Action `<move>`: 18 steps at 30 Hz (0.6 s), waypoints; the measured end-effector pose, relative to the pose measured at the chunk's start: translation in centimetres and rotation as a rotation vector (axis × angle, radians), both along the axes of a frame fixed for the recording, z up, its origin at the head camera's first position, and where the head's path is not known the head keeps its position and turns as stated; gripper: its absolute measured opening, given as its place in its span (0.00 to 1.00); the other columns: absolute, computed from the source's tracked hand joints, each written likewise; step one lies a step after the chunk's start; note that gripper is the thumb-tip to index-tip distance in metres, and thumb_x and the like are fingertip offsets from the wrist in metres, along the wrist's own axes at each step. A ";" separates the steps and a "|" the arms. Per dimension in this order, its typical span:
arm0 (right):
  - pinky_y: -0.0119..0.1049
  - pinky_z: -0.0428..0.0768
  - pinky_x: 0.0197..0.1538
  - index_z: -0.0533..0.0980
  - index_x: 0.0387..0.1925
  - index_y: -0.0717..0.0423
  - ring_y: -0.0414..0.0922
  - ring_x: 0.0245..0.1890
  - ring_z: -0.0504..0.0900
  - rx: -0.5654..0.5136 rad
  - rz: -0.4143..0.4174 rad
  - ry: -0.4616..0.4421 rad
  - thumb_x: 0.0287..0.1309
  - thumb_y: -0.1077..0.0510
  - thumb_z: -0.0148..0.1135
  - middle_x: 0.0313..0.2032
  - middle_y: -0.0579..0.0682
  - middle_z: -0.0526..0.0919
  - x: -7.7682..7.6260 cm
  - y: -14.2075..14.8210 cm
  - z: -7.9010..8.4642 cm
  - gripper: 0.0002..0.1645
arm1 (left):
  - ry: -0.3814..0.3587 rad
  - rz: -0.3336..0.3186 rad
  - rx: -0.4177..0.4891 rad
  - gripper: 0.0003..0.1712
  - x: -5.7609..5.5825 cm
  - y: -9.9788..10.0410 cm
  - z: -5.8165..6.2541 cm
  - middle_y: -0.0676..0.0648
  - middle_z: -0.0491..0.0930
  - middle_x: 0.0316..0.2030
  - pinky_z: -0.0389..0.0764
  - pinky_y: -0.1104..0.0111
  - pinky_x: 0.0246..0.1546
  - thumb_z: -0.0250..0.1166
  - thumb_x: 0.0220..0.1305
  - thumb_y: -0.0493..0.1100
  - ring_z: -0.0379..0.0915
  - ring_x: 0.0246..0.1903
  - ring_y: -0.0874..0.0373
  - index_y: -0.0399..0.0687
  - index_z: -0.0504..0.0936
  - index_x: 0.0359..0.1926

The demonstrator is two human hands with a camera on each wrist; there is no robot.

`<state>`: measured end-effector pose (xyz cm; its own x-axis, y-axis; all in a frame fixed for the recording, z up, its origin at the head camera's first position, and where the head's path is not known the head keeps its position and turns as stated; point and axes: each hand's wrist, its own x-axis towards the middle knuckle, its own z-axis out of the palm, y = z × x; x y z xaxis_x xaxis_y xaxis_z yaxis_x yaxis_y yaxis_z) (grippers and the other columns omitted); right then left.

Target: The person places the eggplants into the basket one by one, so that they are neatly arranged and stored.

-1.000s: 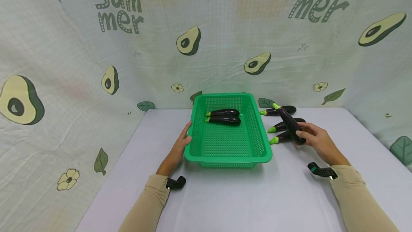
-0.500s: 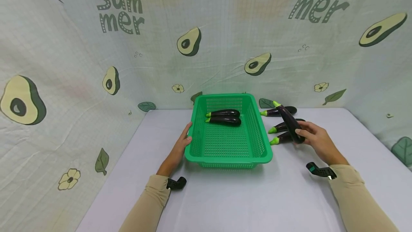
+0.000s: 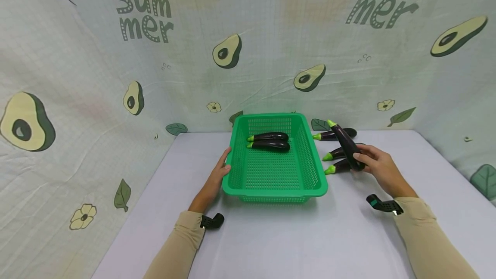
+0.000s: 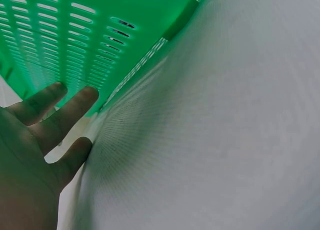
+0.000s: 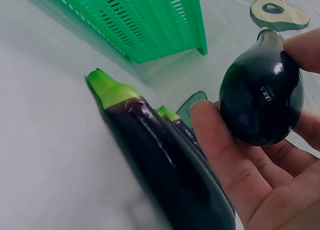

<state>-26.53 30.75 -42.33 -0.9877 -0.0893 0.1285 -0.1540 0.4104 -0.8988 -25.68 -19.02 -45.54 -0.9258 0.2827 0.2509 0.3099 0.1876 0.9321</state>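
Note:
In the head view a green plastic basket (image 3: 274, 192) stands mid-table with two eggplants (image 3: 268, 145) lying side by side in its back part. My left hand (image 3: 212, 182) is at the basket's left side; in the left wrist view its fingers (image 4: 75, 112) are extended against the slotted wall. Right of the basket, my right hand (image 3: 379, 166) grips an eggplant (image 3: 345, 140) near its blunt end, tilted with the green stem up and away. The right wrist view has this eggplant's rounded end (image 5: 262, 94) between thumb and fingers. Beneath it lie more eggplants (image 3: 341, 166), partly hidden.
Another eggplant (image 3: 348, 132) lies at the back right, beside the basket's rim. A cloth backdrop (image 3: 267, 20) printed with avocados rises behind the white table (image 3: 279, 240). Each wrist carries a black camera band (image 3: 385, 205).
My right hand has shifted slightly left and up with its eggplant. The left hand and the basket keep their places.

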 end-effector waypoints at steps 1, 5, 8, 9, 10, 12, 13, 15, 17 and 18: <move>0.29 0.81 0.44 0.58 0.75 0.63 0.35 0.44 0.79 0.000 0.000 -0.005 0.73 0.40 0.53 0.64 0.68 0.69 0.0 -0.1 0.1 0.42 | -0.002 0.002 -0.001 0.39 0.0 0.0 0.0 0.45 0.39 0.79 0.42 0.42 0.70 0.45 0.74 0.52 0.35 0.76 0.47 0.58 0.43 0.81; 0.31 0.82 0.44 0.58 0.74 0.65 0.35 0.44 0.80 -0.025 0.002 -0.005 0.73 0.40 0.53 0.64 0.68 0.68 0.1 -0.5 0.5 0.43 | -0.012 0.005 -0.003 0.39 0.1 -0.1 -0.2 0.45 0.39 0.79 0.42 0.42 0.70 0.45 0.74 0.52 0.35 0.76 0.47 0.59 0.43 0.81; 0.35 0.83 0.44 0.58 0.73 0.67 0.36 0.43 0.81 -0.064 0.003 0.008 0.73 0.42 0.54 0.62 0.68 0.69 0.3 -0.9 0.9 0.42 | -0.012 0.001 0.000 0.38 0.0 -0.1 -0.4 0.45 0.38 0.79 0.41 0.42 0.70 0.44 0.75 0.51 0.34 0.76 0.47 0.58 0.43 0.81; 0.36 0.84 0.44 0.58 0.73 0.68 0.36 0.43 0.81 -0.077 0.003 0.013 0.73 0.42 0.54 0.62 0.68 0.69 0.3 -1.0 1.0 0.42 | -0.011 -0.001 0.001 0.38 0.0 -0.1 -0.4 0.45 0.38 0.79 0.41 0.42 0.70 0.44 0.75 0.51 0.33 0.76 0.47 0.58 0.43 0.81; 0.38 0.84 0.44 0.58 0.73 0.68 0.36 0.43 0.81 -0.087 0.003 0.018 0.73 0.43 0.54 0.62 0.67 0.68 0.4 -1.1 1.2 0.42 | -0.010 -0.002 0.000 0.38 0.0 -0.1 -0.4 0.45 0.38 0.79 0.41 0.42 0.70 0.44 0.75 0.51 0.33 0.76 0.47 0.58 0.43 0.81; 0.39 0.84 0.45 0.58 0.73 0.69 0.37 0.43 0.81 -0.099 0.003 0.023 0.73 0.43 0.54 0.62 0.67 0.68 0.5 -1.3 1.5 0.42 | -0.007 -0.004 0.000 0.38 0.0 -0.1 -0.4 0.45 0.39 0.79 0.40 0.42 0.70 0.44 0.75 0.51 0.33 0.76 0.47 0.59 0.43 0.81; 0.39 0.84 0.45 0.58 0.73 0.69 0.37 0.43 0.81 -0.099 0.004 0.023 0.73 0.43 0.54 0.62 0.67 0.67 0.5 -1.4 1.6 0.42 | -0.006 -0.004 -0.003 0.38 0.0 -0.1 -0.4 0.46 0.39 0.79 0.40 0.42 0.70 0.44 0.75 0.52 0.33 0.76 0.47 0.59 0.43 0.81; 0.36 0.83 0.45 0.57 0.74 0.68 0.38 0.43 0.82 -0.081 0.005 0.020 0.73 0.42 0.53 0.63 0.67 0.67 0.6 -1.7 2.0 0.43 | -0.006 -0.001 -0.004 0.38 0.0 -0.1 -0.3 0.46 0.39 0.79 0.40 0.42 0.70 0.44 0.75 0.52 0.34 0.76 0.48 0.59 0.43 0.81; 0.31 0.82 0.44 0.57 0.75 0.66 0.40 0.42 0.83 -0.059 0.008 0.014 0.73 0.41 0.52 0.65 0.68 0.66 0.7 -1.9 2.4 0.43 | -0.006 -0.001 -0.003 0.38 0.0 -0.1 -0.2 0.45 0.39 0.79 0.39 0.41 0.70 0.44 0.75 0.52 0.33 0.76 0.47 0.59 0.43 0.81; 0.29 0.81 0.44 0.57 0.75 0.65 0.41 0.42 0.84 -0.049 0.013 0.012 0.74 0.41 0.52 0.66 0.68 0.65 0.7 -2.0 2.6 0.43 | -0.008 0.001 -0.004 0.38 0.0 -0.1 -0.1 0.45 0.38 0.79 0.40 0.41 0.70 0.44 0.75 0.52 0.33 0.76 0.47 0.59 0.43 0.81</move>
